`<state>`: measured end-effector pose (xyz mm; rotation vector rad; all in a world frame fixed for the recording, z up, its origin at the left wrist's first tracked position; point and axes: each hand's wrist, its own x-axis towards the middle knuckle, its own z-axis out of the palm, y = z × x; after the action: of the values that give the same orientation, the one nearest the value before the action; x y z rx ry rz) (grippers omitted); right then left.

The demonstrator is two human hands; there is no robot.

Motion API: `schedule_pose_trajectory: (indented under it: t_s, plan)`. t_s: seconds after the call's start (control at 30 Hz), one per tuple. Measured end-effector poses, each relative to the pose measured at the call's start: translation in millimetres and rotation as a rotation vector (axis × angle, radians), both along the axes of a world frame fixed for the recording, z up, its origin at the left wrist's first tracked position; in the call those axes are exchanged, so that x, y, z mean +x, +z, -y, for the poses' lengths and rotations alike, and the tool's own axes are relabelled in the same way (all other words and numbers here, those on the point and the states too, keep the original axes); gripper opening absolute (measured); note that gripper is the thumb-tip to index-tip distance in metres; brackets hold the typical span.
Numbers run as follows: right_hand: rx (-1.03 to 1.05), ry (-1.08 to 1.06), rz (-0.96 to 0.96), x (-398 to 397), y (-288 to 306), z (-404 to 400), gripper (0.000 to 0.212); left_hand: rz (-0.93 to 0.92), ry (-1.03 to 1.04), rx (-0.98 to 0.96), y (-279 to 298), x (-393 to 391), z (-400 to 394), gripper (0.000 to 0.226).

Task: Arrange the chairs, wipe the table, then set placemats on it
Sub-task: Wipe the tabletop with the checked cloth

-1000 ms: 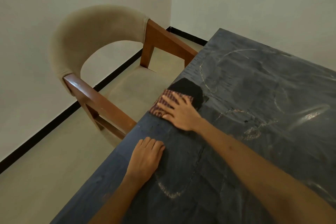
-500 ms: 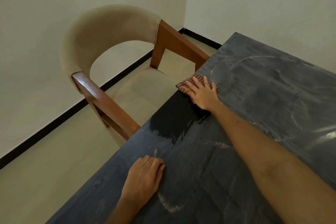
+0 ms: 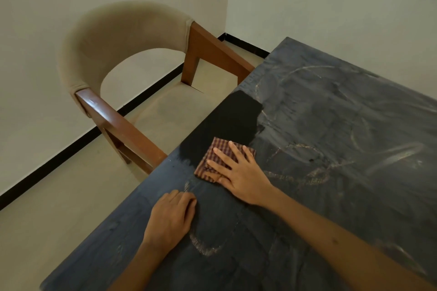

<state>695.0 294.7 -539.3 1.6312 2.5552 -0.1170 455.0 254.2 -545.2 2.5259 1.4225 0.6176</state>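
Observation:
A dark, dusty table (image 3: 331, 125) fills the right and bottom of the head view. My right hand (image 3: 238, 170) lies flat, fingers spread, pressing a folded red checked cloth (image 3: 214, 156) onto the table near its left edge. A wiped black streak (image 3: 234, 116) runs from the cloth toward the far edge. My left hand (image 3: 171, 217) rests palm down on the table, fingers together, holding nothing. A beige upholstered chair (image 3: 123, 38) with brown wooden arms stands at the table's left side, its seat partly under the edge.
Pale walls meet in a corner behind the chair, with a black skirting strip (image 3: 71, 149) along the beige floor. Chalky swirl marks cover the rest of the tabletop (image 3: 354, 160).
My right hand has drawn the cloth back from the far end of the streak toward me along the table's left edge, leaving a longer wiped strip. My left hand stays put.

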Motion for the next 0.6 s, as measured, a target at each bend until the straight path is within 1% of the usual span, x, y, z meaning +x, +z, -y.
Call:
schedule_pose_trajectory:
  t_s: [0.1, 0.2, 0.23, 0.27, 0.33, 0.4, 0.5, 0.6]
  plan:
    - [-0.010, -0.060, 0.024, 24, 7, -19, 0.056, -0.005, 0.007, -0.006, -2, -1, 0, 0.052]
    - [-0.021, -0.248, 0.057, 61, 15, -52, 0.079, -0.001, 0.007, 0.005, -4, -1, 0, 0.052]
    - [-0.020, -0.315, 0.054, 77, 17, -63, 0.081, -0.003, 0.005, 0.008, -4, -1, -1, 0.049]
    - [-0.029, -0.373, 0.056, 92, 18, -73, 0.076, -0.007, 0.003, 0.004, -4, -1, -2, 0.043]
    - [-0.056, -0.456, 0.094, 116, 16, -87, 0.060, -0.013, -0.002, -0.011, -3, -1, -3, 0.030]
    - [-0.074, -0.498, 0.128, 125, 11, -94, 0.055, -0.013, -0.006, -0.028, -4, -1, -3, 0.024]
    - [-0.084, -0.523, 0.085, 117, 13, -88, 0.055, -0.009, -0.008, -0.051, -2, -2, -3, 0.022]
    - [-0.096, -0.412, 0.051, 94, 20, -55, 0.072, -0.010, -0.022, -0.039, 2, -1, -3, 0.023]
